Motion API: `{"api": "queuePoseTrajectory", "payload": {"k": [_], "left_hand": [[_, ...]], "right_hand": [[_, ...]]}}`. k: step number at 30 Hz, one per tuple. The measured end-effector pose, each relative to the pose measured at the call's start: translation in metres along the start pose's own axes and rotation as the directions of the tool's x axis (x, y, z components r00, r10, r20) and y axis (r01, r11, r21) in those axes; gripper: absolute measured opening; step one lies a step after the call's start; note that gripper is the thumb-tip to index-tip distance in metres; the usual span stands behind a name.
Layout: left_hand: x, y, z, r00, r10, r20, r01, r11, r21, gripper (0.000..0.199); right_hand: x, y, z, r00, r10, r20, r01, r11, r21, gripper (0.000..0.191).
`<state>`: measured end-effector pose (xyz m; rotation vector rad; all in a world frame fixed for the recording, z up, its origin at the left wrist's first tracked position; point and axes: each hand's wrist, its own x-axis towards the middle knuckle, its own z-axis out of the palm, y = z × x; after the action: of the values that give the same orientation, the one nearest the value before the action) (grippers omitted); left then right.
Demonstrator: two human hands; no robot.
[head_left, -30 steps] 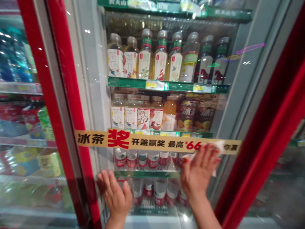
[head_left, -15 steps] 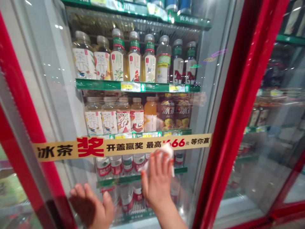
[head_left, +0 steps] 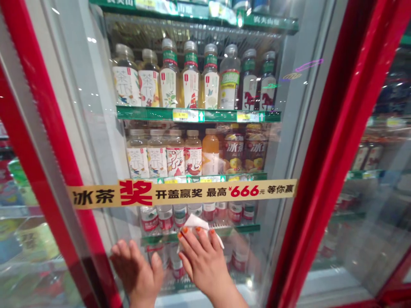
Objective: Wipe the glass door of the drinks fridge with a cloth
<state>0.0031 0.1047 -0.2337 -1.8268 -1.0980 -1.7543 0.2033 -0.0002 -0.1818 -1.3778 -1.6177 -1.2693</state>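
My right hand (head_left: 205,261) presses a white cloth or tissue (head_left: 196,221) against the glass door (head_left: 122,226), its fingers lying over it just below the yellow banner strip (head_left: 180,193). To the left, my left hand (head_left: 139,271) is raised near the glass with its fingers up and thumb apart, holding nothing. Whether its palm touches the glass is hard to tell. Behind the glass stand rows of bottled drinks (head_left: 191,85) on green-edged shelves (head_left: 147,113).
Red door frames slant along the left (head_left: 54,115) and right (head_left: 324,154) sides. More shelves of drinks (head_left: 369,156) show through the neighbouring door on the right, and packaged goods (head_left: 37,239) at the far left.
My right hand and the white cloth have moved down and slightly left, off the banner. The view has shifted, so the cooler and my left hand appear further right.
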Motion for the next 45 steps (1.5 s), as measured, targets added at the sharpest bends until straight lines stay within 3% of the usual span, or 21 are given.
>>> {"api": "queuePoseTrajectory", "payload": {"k": [1, 3, 5, 7, 8, 12, 14, 16, 18, 20, 21, 25, 27, 29, 31, 33, 35, 38, 40, 42, 45], "left_hand": [[0.001, 0.001, 0.0, 1.0, 0.006, -0.009, -0.006, 1.0, 0.004, 0.094], [0.002, 0.003, 0.0, 1.0, 0.015, -0.014, -0.015, 1.0, 0.014, 0.093], [0.002, 0.005, 0.0, 1.0, 0.024, -0.018, -0.023, 0.999, 0.028, 0.092], [0.003, 0.006, 0.0, 0.999, 0.034, -0.024, -0.033, 0.999, 0.043, 0.092], [0.003, 0.006, 0.0, 0.999, 0.037, -0.027, -0.036, 0.998, 0.044, 0.092], [0.004, 0.004, -0.002, 0.998, 0.052, -0.018, -0.052, 0.998, 0.026, 0.092], [0.002, 0.002, -0.002, 0.999, 0.045, -0.017, -0.045, 0.999, 0.024, 0.092], [0.0, 0.001, 0.0, 0.999, 0.036, -0.02, -0.036, 0.999, 0.037, 0.092], [-0.002, 0.001, 0.001, 0.999, 0.031, -0.023, -0.03, 0.998, 0.052, 0.091], [-0.002, 0.001, 0.002, 0.999, 0.032, -0.031, -0.03, 0.998, 0.056, 0.091], [-0.001, 0.002, 0.001, 0.999, 0.031, -0.034, -0.03, 0.998, 0.052, 0.091], [0.002, 0.004, -0.001, 0.999, 0.033, -0.028, -0.032, 0.999, 0.035, 0.09], [0.002, 0.005, -0.001, 0.999, 0.033, -0.025, -0.032, 0.999, 0.035, 0.091], [0.002, 0.005, -0.001, 0.999, 0.032, -0.021, -0.031, 0.999, 0.037, 0.092], [0.002, 0.005, -0.001, 0.999, 0.032, -0.023, -0.031, 0.999, 0.038, 0.092], [0.002, 0.005, -0.002, 0.999, 0.04, -0.03, -0.039, 0.999, 0.033, 0.092], [0.004, 0.005, -0.003, 0.998, 0.061, -0.03, -0.06, 0.998, 0.024, 0.093], [0.005, 0.004, -0.005, 0.996, 0.087, -0.03, -0.086, 0.996, 0.019, 0.095], [0.005, 0.004, -0.005, 0.995, 0.087, -0.039, -0.086, 0.996, 0.026, 0.095], [0.005, 0.005, -0.004, 0.996, 0.081, -0.041, -0.08, 0.996, 0.033, 0.095], [0.004, 0.008, -0.004, 0.998, 0.052, -0.038, -0.051, 0.998, 0.033, 0.096]], "right_hand": [[-0.015, 0.005, -0.001, 1.0, 0.001, -0.001, -0.001, 1.0, -0.012, 0.069], [-0.037, 0.032, -0.007, 0.97, 0.238, -0.054, -0.242, 0.967, -0.085, 0.075], [-0.037, 0.061, -0.013, 0.825, 0.545, -0.152, -0.562, 0.821, -0.105, 0.079], [-0.017, 0.068, -0.014, 0.709, 0.679, -0.192, -0.699, 0.712, -0.066, 0.079], [-0.006, 0.061, -0.012, 0.718, 0.67, -0.186, -0.688, 0.724, -0.05, 0.08], [0.006, 0.007, 0.001, 0.965, 0.251, -0.082, -0.254, 0.967, -0.034, 0.085], [-0.009, 0.005, 0.0, 0.989, 0.135, -0.058, -0.137, 0.989, -0.048, 0.085], [-0.019, 0.028, -0.007, 0.957, 0.279, -0.075, -0.285, 0.953, -0.099, 0.084], [-0.013, 0.06, -0.016, 0.846, 0.517, -0.132, -0.531, 0.84, -0.111, 0.08], [0.006, 0.077, -0.021, 0.749, 0.637, -0.179, -0.657, 0.75, -0.08, 0.079], [0.014, 0.076, -0.02, 0.754, 0.631, -0.183, -0.651, 0.755, -0.078, 0.079], [0.001, 0.044, -0.01, 0.963, 0.255, -0.087, -0.265, 0.954, -0.139, 0.083], [-0.022, 0.043, -0.008, 0.991, 0.128, -0.047, -0.134, 0.978, -0.157, 0.082], [-0.033, 0.059, -0.013, 0.969, 0.24, -0.065, -0.248, 0.954, -0.171, 0.08], [-0.021, 0.079, -0.02, 0.876, 0.465, -0.13, -0.481, 0.864, -0.15, 0.08], [0.005, 0.086, -0.024, 0.789, 0.586, -0.184, -0.609, 0.785, -0.111, 0.08], [0.024, 0.074, -0.023, 0.836, 0.518, -0.18, -0.541, 0.833, -0.115, 0.083], [0.014, 0.048, -0.019, 0.984, 0.159, -0.078, -0.168, 0.975, -0.144, 0.089], [-0.008, 0.049, -0.019, 0.997, 0.065, -0.037, -0.07, 0.984, -0.164, 0.088], [-0.022, 0.068, -0.024, 0.97, 0.233, -0.066, -0.241, 0.954, -0.176, 0.084], [-0.006, 0.094, -0.029, 0.804, 0.573, -0.161, -0.592, 0.799, -0.11, 0.08]]}}
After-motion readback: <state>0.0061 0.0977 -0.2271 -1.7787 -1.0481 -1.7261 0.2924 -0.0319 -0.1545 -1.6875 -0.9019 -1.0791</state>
